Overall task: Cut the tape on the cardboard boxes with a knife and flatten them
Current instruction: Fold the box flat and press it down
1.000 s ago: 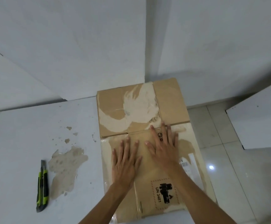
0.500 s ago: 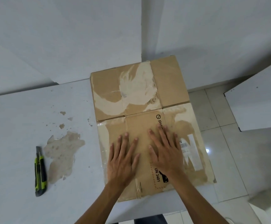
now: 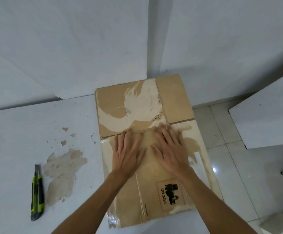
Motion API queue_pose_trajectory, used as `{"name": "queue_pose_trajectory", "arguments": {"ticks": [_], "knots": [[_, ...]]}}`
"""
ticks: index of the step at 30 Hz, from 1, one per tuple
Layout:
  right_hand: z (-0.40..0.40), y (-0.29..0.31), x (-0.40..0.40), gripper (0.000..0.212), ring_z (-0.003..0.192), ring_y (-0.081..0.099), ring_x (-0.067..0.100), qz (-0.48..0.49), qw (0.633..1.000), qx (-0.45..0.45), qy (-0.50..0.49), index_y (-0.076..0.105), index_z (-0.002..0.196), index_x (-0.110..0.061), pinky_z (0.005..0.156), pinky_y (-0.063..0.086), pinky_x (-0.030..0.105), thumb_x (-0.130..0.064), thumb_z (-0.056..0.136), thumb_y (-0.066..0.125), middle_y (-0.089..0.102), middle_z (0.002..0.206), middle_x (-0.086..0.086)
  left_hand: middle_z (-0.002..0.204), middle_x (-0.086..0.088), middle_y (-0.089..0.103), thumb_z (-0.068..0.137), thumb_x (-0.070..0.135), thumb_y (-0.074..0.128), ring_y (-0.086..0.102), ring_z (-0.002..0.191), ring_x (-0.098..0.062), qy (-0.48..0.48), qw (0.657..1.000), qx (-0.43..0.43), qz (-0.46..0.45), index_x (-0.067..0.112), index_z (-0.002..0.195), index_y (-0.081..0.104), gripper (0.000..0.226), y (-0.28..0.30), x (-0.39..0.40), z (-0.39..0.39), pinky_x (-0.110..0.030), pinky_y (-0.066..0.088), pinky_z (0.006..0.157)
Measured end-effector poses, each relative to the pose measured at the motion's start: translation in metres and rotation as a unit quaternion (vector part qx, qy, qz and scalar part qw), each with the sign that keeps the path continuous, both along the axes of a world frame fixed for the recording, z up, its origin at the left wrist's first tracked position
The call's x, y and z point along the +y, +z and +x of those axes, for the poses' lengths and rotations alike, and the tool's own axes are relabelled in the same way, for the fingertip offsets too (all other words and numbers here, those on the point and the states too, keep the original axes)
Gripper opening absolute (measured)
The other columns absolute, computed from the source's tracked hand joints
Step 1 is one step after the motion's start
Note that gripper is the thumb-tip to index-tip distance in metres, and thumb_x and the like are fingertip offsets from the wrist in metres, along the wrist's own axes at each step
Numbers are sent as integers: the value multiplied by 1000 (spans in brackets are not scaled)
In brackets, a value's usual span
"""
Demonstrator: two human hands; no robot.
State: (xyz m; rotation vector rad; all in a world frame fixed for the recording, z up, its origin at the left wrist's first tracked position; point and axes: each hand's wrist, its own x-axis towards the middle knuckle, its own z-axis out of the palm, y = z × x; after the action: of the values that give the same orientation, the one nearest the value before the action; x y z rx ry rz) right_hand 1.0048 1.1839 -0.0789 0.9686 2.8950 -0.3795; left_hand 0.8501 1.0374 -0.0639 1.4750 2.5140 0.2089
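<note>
A flattened cardboard box [image 3: 147, 146] lies on a white surface [image 3: 19, 132], its right side reaching past the edge over the tiled floor [image 3: 221, 132]; its far end sits close to the white wall [image 3: 69, 48]. Both hands rest on the middle of the box, palms down, fingers straight and spread — no grip on anything, each one released and pressing flat. The left hand [image 3: 127, 154] lies just left of centre; the right hand [image 3: 171, 149] lies beside it, close but apart, with its fingertips [image 3: 162, 126] reaching the crease between the far panel and the near one. The far panel shows broad pale patches where the brown top layer is torn away; the near panel carries a printed mark reading "UN 3481" [image 3: 170, 195] inside a dashed red frame, near the right forearm, and a white label [image 3: 197, 157] partly hidden by the right wrist. Clear tape [image 3: 113, 222] shines along the near left corner of the box.

A knife [image 3: 36, 193] with a green and black handle lies on the surface well to the left of the box, untouched, its blade end pointing away from the person; between it and the box a brownish peeled patch [image 3: 63, 173] mars the white top — smaller flecks scatter beyond it.
</note>
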Motion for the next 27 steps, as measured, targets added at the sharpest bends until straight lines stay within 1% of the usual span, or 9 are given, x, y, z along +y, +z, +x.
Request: {"name": "queue_pose_trajectory", "arguments": {"ticks": [3,6,9,14,17,20,21,24,27], "knots": [[-45,7,35,72,159,-13,25,-9,1000,-26,7,-2,162,-46,127,2,59,-76,101,20,-13,173,-6,172,-5,-18,98,77,12,-13,158,-32,-8,998,-19,-58,44,163,0,74,6,41,-41,-60,3,126],[-81,12,67,73,157,-19,26,-38,998,-54,-5,-11,159,-51,125,-2,63,-79,96,12,-17,171,-9,162,4,-40,86,89,14,-32,152,-32,11,987,-62,-146,53,157,-17,85,10,71,-77,-69,-3,120],[-106,16,85,72,156,-24,27,-45,995,-89,-22,-16,156,-55,122,-6,67,-82,94,8,-23,169,-12,159,5,-45,80,91,19,-36,149,-33,8,977,-57,-205,54,152,-25,93,10,82,-86,-76,0,117],[-141,20,102,83,154,-29,32,-61,991,-120,-28,-18,155,-56,117,-3,76,-91,84,8,-30,167,-14,158,6,-47,82,90,35,-33,151,-33,20,973,-58,-222,53,152,-28,101,10,88,-86,-76,5,118],[-160,28,126,96,155,-25,34,-98,985,-138,-17,-11,157,-57,114,5,80,-96,78,28,-26,168,-16,164,4,-37,77,87,51,-22,156,-34,30,972,-51,-225,46,156,-26,118,15,93,-87,-74,16,118],[-177,38,146,110,155,-24,32,-146,974,-172,-29,-9,157,-56,111,13,83,-88,75,58,-24,167,-19,165,-4,-3,58,89,70,12,150,-34,70,974,-30,-214,22,161,-18,151,25,107,-97,-61,39,112],[-182,39,149,114,155,-24,32,-158,970,-180,-34,-10,156,-57,110,14,84,-86,74,63,-25,167,-20,164,-6,0,52,91,71,14,147,-35,73,974,-19,-213,21,161,-18,157,25,112,-102,-59,37,113],[-185,38,147,119,154,-26,33,-160,968,-191,-35,-14,155,-57,109,15,84,-84,72,66,-28,166,-19,162,-14,-37,45,95,70,-25,151,-49,72,973,-45,-217,32,154,-35,164,15,111,-114,-68,5,121],[-185,35,147,119,154,-27,34,-162,967,-194,-35,-15,156,-56,109,14,84,-84,73,66,-29,166,-19,158,-9,-47,51,93,69,-34,147,-46,57,970,-83,-219,38,153,-36,156,15,110,-123,-72,6,119]]}}
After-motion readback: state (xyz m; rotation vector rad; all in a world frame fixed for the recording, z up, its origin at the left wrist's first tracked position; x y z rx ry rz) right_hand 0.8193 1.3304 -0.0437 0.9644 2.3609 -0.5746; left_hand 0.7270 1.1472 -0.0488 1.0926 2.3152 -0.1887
